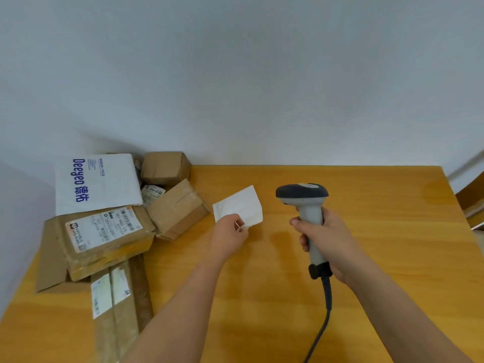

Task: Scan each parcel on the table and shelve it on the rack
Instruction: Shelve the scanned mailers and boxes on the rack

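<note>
A small white padded envelope (239, 205) is tilted up over the middle of the wooden table (366, 231). My left hand (229, 237) pinches its near edge. My right hand (327, 242) grips the handle of a grey barcode scanner (306, 203), whose dark head points away from me, just right of the envelope. The scanner's cable (323, 320) hangs down toward me. More parcels lie at the table's left: a white "Deeyeo" mailer (97, 182), a flat labelled carton (104, 237), two small brown boxes (178, 208) and a long brown parcel (117, 305).
A pale wall stands behind the table. A small labelled packet (152, 193) is wedged between the boxes. At the far right edge, part of a brown object (471, 197) shows beyond the table. No rack is in view.
</note>
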A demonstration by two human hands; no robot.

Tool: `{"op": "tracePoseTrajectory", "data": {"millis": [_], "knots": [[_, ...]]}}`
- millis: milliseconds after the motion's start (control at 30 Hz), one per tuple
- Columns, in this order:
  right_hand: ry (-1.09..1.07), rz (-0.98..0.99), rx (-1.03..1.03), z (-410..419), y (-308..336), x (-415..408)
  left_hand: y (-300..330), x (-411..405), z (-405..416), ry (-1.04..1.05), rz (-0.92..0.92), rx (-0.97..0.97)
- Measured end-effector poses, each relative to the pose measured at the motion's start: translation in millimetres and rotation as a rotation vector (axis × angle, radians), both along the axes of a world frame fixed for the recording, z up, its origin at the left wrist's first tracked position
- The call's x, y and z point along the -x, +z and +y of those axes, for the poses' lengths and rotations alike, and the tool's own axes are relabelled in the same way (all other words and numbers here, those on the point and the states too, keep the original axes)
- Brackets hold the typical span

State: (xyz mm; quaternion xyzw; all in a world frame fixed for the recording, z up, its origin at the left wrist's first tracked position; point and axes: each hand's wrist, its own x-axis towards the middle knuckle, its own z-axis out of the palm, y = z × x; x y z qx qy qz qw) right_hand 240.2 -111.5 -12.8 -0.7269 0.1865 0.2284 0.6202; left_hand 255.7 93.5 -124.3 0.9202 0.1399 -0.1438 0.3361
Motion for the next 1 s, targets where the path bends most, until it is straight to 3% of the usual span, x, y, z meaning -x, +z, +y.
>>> {"op": "tracePoseTrajectory", "data": {"millis": [233,467,633,800,1000], "knots": [[-0.024,-0.106,-0.066,18,37,33,86,35,20,0.093,-0.138,0.302],[0.084,-0.229,-0.106,49,72,96,156,123,54,0.218,-0.153,0.51],[0.22,-0.248,-0.044,71,81,147,177,182,81,0.251,-0.177,0.563],[0.158,-0.282,0.028,83,86,174,193,228,99,0.302,-0.201,0.696],[0.364,-0.372,0.122,96,106,184,222,260,98,0.108,-0.109,0.632]]}}
